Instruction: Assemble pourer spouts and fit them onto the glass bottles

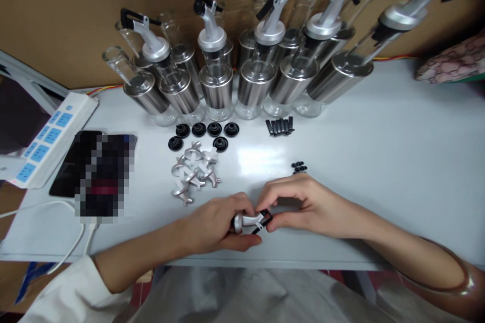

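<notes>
My left hand [223, 222] grips a silver bottle pourer [249, 220] by its round base, low over the table's front part. At the spout end, the fingers of my right hand [293, 207] pinch the pourer's black lever cap. Left of the hands lie several loose silver pourer spouts [195, 177] in a pile. Behind them sit several black round stoppers [214, 129]. A row of black levers [279, 126] rests farther right, and small black caps [299, 166] lie just beyond my right hand, which partly hides them.
Several glass bottles with steel sleeves [217, 88] stand along the back, some topped with pourers. At the left are a white power strip [49, 136], a dark phone [71, 171], a second blurred-out device and a white cable [76, 234]. A patterned cloth item [450, 60] lies far right.
</notes>
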`<state>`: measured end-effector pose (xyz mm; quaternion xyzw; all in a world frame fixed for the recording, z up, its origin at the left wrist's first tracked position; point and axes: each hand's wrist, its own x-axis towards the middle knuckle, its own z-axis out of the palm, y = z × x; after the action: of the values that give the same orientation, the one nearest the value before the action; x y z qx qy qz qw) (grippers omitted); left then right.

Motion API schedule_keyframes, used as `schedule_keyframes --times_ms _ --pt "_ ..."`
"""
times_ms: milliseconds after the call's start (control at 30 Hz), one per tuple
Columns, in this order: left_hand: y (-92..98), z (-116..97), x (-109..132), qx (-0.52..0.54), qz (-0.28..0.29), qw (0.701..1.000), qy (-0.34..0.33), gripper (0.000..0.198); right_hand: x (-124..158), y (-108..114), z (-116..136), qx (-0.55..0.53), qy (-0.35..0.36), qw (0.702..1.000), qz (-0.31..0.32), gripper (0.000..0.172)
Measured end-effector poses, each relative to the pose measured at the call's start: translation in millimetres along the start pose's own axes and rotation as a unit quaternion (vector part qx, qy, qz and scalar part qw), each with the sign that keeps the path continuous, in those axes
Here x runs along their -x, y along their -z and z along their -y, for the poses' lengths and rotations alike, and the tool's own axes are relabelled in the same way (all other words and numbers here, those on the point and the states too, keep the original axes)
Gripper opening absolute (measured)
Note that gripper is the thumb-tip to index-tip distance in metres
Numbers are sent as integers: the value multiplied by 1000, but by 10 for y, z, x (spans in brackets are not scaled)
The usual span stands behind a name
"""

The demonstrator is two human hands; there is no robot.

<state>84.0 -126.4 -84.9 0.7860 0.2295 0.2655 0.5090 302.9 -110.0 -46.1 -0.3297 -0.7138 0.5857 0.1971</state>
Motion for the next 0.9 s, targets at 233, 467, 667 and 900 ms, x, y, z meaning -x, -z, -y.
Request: schedule_keyframes --times_ms 233,467,667,900 --pt "17 15 -16 0 -56 998 5 49 27 6 7 -15 4 999 -46 16" --pt "86 -110 -10 -16 -13 994 109 46 49 27 22 -36 -20 995 -95 20" --pt "79 -121 -60 -41 -29 995 83 29 46 52 67 -113 -13 990 -78 23" --pt "92 -144 -54 -17 -52 990 126 31 30 49 67 -174 -3 979 -107 14"
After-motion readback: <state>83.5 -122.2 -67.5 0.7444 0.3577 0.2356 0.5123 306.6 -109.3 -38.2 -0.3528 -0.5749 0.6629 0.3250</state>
